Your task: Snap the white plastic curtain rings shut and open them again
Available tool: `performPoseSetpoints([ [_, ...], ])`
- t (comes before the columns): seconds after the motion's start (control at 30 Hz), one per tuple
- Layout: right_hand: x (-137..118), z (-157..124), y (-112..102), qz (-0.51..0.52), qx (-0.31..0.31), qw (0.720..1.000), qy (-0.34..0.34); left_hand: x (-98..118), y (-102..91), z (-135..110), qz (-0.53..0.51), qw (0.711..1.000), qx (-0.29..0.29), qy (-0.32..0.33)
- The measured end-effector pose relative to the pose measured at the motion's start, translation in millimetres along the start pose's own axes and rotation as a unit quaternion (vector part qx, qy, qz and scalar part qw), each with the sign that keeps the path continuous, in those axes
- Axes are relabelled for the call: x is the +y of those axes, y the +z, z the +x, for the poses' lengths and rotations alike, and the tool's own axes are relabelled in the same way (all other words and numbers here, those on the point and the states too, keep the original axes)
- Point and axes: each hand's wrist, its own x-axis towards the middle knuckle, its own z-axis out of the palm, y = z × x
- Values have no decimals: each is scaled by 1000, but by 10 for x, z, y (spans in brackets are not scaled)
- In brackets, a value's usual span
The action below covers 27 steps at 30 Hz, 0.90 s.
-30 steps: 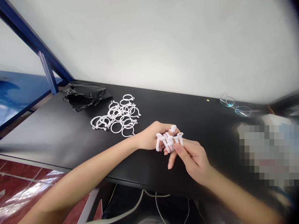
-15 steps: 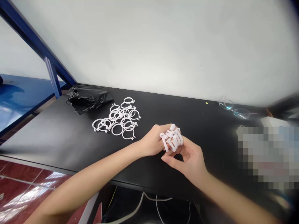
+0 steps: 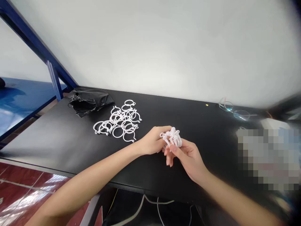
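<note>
Several white plastic curtain rings are bunched between my two hands, above the front half of the black table. My left hand is closed on the bunch from the left, some of its fingers hanging below the rings. From the right, my right hand pinches the same bunch, its thumb pressed on the near side. The small eyelets of the rings stick up at the top; how the far fingers grip is hidden. More white curtain rings lie loose in a pile left of my hands.
A crumpled black plastic bag lies at the back left, its mouth open. Eyeglasses rest near the wall at the back right. A blurred-out item is at the right edge. Cables hang below the table's front edge.
My right thumb has moved up from below onto the near side of the ring bunch. My left fingers now show beneath the rings. The pile has not moved.
</note>
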Motion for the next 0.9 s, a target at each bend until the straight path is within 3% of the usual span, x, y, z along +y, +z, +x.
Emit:
performPoseSetpoints([
  [0.1, 20, 57, -84, 14, 113, 993, -32, 137, -201, -56, 157, 987, 36, 18],
  [0.2, -14, 100, -169, 9, 195, 980, -44, 323, -576, -208, 287, 951, 117, 6],
  [0.3, -37, 113, -186, 2, 198, 980, -35, 399, -972, -427, 342, 907, 245, -14],
  [0.37, -30, 113, -162, -10, 183, 983, -27, 339, -1163, -554, 375, 884, 279, -26],
  [0.43, -10, 112, -134, -21, 169, 985, -16, 206, -1270, -641, 404, 870, 278, -42],
  [0.6, 21, 124, -128, -46, 160, 986, 2, -86, -1311, -772, 425, 875, 226, -48],
  [0.77, 14, 168, -148, -66, 145, 987, 7, 23, -1435, -1097, 430, 883, 183, -46],
  [0.9, 35, 154, -96, -118, 99, 988, 7, 28, -1533, -1436, 435, 879, 172, -93],
])
